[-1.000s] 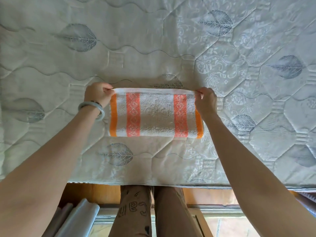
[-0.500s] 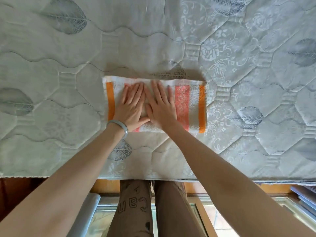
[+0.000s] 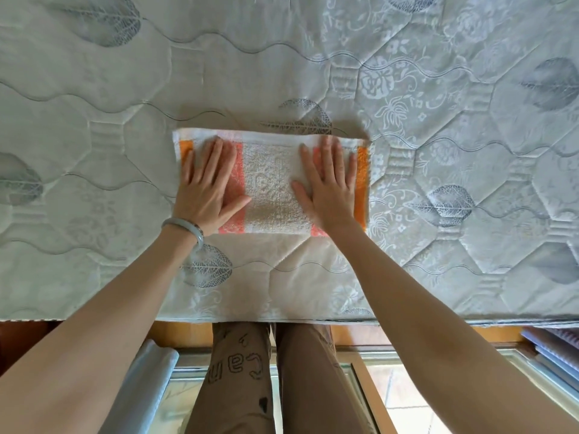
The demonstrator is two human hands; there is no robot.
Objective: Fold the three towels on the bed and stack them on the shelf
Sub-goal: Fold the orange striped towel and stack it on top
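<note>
Quilted mattress (image 3: 438, 89), pale with grey leaf prints, fills nearly all I see, and on it, a little in from the near edge, lies the striped towel (image 3: 272, 186), folded into a long flat rectangle. Its orange bands run at the left and right ends, coral stripes just inside them, a beige textured panel in the middle.

My left hand (image 3: 208, 189) lies palm down on the left part of the towel and my right hand (image 3: 329, 189) on the right part. On both, the fingers are laid out flat and slightly spread, gripping nothing. I judge they are placed so to press the layers together and push out any bulge, so the fold keeps its shape when lifted. A bangle (image 3: 185, 227) sits on my left wrist, just off the towel's near edge.

Only this one towel shows; the other two and the shelf are out of view, so I cannot tell how far the stacking has got.

Beyond the mattress's near edge stand my legs in brown trousers (image 3: 250, 380), on a glassy floor. No container is in sight.
</note>
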